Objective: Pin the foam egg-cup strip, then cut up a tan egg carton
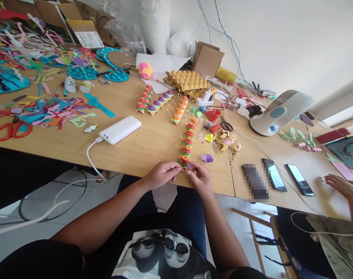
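Note:
A painted egg-carton strip (187, 144) lies lengthwise on the table before me, red and green with yellow rings on its cups. Thin sticks tipped with purple balls poke out from its sides. At its near end, my left hand (164, 175) has thumb and finger pinched together; what is between them is too small to make out. My right hand (201, 177) closes in from the other side, its fingertips around a small purple ball (188, 166) on a stick. A lump of purple clay in plastic (206, 158) lies just right of the strip.
Beyond stand three more painted strips, including a purple one (160, 102), and egg trays (188, 82). A power bank (120, 130), red scissors (12, 130) and paper scraps lie left. Rightward are clay bits, a fan (277, 114), phones (274, 175) and another person's hand (339, 186).

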`<state>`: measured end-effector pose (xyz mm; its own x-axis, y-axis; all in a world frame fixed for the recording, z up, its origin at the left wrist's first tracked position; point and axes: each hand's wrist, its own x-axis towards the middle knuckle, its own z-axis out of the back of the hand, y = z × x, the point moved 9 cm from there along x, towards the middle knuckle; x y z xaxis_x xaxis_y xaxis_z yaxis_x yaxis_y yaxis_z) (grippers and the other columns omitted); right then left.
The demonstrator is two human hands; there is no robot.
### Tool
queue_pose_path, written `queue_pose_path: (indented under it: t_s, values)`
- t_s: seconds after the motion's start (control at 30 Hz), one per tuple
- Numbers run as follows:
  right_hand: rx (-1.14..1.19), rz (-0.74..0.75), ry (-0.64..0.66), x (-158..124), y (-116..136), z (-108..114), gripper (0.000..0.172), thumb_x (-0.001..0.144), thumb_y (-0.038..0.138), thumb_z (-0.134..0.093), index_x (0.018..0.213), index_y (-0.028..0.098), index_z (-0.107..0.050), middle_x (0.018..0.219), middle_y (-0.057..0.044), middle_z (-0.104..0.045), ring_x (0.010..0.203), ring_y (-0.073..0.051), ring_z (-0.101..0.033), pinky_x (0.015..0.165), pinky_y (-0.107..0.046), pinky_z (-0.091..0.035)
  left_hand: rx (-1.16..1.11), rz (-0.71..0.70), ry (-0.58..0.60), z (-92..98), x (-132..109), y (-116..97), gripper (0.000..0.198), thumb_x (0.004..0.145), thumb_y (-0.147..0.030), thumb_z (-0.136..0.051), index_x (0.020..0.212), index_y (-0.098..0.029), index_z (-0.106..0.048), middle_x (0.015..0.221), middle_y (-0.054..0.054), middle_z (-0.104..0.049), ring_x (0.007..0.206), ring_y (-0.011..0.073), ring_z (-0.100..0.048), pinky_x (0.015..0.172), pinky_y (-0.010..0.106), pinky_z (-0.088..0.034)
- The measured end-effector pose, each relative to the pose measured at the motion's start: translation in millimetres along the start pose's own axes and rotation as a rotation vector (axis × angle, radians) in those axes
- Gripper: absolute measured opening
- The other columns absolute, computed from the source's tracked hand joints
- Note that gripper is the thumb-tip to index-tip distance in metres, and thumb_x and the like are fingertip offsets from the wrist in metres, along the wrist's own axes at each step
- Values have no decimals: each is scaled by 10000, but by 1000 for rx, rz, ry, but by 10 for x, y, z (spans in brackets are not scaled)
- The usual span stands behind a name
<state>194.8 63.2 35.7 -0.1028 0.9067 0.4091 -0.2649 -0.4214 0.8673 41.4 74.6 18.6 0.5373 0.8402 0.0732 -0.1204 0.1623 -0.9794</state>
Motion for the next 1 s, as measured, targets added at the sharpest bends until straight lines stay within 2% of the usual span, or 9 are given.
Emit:
queue_pose_path:
  t_s: [0.27,0.57,0.8,1.0]
  values:
    - [-2,28,-35,12,75,56,145,915,385,-731,938,258,-796,820,-33,-762,733,-187,-682,716,-340,-560,-7,-5,22,-38,13,16,357,1021,-461,-521,998,-167,-722,662,-17,-627,632,118,-579,646,230,-463]
    - [40,27,-14,18,83,46,182,925,435,-728,991,286,-811,846,-45,-777,760,-202,-711,723,-343,-571,22,-11,25,-40,4,23,338,1032,-442,-517,985,-172,-715,682,-23,-629,649,112,-583,655,223,-460]
    - [64,-17,-24,-8,40,47,140,932,402,-735,893,289,-808,782,-34,-775,744,-205,-720,762,-362,-581,97,-48,27,-51,7,-11,321,1043,-414,-508,928,-185,-702,686,-29,-628,659,104,-583,674,219,-449]
    - [73,-61,-59,-14,-5,90,148,926,402,-738,884,288,-822,829,-41,-785,759,-205,-714,740,-353,-569,44,-39,-51,8,5,2,313,1024,-440,-536,1050,-188,-718,712,-21,-637,666,116,-601,642,221,-455]
